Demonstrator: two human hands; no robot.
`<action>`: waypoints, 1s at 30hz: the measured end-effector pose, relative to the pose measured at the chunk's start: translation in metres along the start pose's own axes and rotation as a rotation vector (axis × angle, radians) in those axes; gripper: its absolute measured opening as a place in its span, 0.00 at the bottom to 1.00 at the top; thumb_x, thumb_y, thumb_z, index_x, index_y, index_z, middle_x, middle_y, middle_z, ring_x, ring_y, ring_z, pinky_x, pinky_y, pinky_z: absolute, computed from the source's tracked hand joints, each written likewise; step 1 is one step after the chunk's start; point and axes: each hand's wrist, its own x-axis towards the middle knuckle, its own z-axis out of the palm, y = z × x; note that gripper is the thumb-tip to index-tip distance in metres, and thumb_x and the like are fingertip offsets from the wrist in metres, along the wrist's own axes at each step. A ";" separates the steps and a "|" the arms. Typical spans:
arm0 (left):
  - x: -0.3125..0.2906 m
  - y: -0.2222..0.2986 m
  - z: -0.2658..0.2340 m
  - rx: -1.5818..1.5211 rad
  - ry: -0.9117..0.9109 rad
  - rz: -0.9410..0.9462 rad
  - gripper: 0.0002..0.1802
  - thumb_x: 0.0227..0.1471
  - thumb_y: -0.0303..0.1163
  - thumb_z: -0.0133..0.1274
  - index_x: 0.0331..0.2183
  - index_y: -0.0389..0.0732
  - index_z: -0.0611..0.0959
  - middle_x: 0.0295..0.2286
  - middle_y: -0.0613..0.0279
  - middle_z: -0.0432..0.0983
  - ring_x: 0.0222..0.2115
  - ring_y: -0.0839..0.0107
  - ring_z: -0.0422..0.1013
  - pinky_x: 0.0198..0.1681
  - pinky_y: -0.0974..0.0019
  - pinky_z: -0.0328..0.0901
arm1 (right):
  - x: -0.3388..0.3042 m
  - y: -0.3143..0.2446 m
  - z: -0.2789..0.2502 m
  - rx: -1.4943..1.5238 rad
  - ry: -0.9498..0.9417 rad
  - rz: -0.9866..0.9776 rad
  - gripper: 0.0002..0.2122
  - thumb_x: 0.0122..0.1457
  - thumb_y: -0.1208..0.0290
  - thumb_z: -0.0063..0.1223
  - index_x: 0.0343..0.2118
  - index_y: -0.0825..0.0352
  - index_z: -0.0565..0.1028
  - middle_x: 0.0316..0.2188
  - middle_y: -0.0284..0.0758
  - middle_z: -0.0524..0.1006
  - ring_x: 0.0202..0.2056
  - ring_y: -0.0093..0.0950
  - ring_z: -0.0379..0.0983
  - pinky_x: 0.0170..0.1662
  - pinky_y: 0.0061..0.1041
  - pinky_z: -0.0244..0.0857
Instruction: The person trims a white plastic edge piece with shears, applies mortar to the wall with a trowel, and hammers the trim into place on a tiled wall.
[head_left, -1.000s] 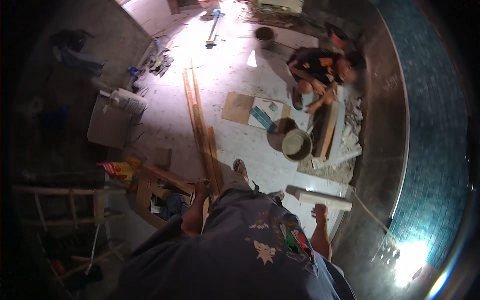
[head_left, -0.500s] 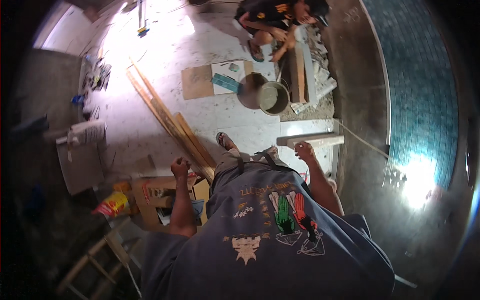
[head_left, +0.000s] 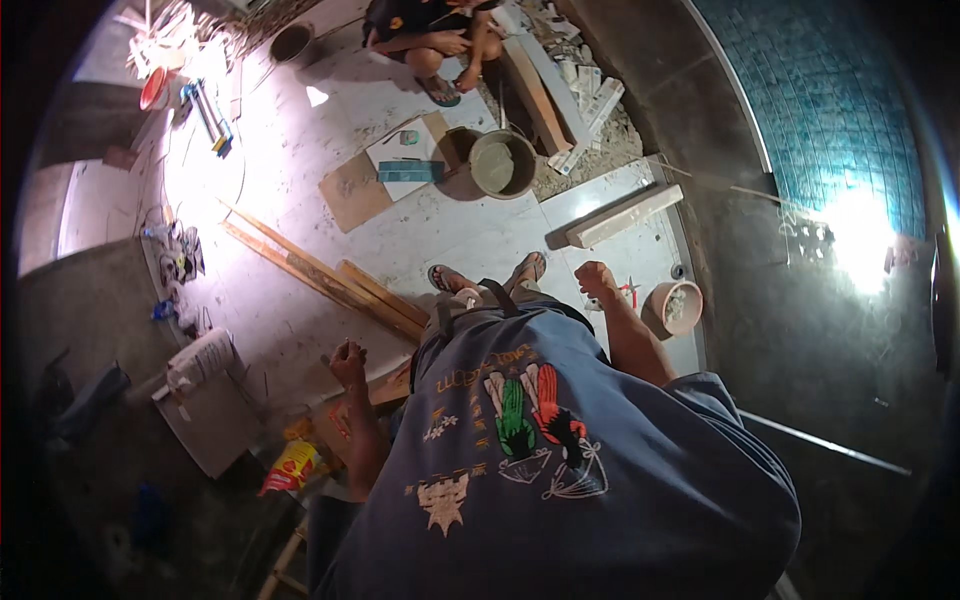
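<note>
Pale beam (head_left: 630, 215) — one — lies near right hand (head_left: 597, 281).

A: What's around your grips?
B: Left grip (head_left: 347, 362) is out to my left, near the planks (head_left: 335, 285) on the floor (head_left: 470, 235). Packet (head_left: 292, 465) sits behind it, further left. Right grip (head_left: 597, 281): block (head_left: 625, 217) ahead, tub (head_left: 677, 308) to the right, lumps in the tub.
A: Dead ahead?
B: My feet (head_left: 450, 279), then bucket (head_left: 503, 163), mix in it. Cardboard (head_left: 350, 190) left of that, sheet (head_left: 400, 150) on it, tile strip (head_left: 411, 172) on the sheet. Co-worker (head_left: 425, 42) beyond the bucket.
A: Edges?
B: Lumber (head_left: 535, 95) ahead-right, past the bucket. Level (head_left: 208, 120) far ahead-left. Carton (head_left: 210, 430) left of the packet.
</note>
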 end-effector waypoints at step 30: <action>-0.059 0.140 0.177 0.581 -0.492 0.328 0.09 0.62 0.29 0.56 0.32 0.33 0.81 0.24 0.67 0.74 0.24 0.76 0.72 0.27 0.73 0.70 | -0.197 0.060 0.115 1.863 0.014 0.299 0.29 0.72 0.43 0.34 0.64 0.60 0.69 0.60 0.36 0.75 0.56 0.32 0.74 0.62 0.33 0.65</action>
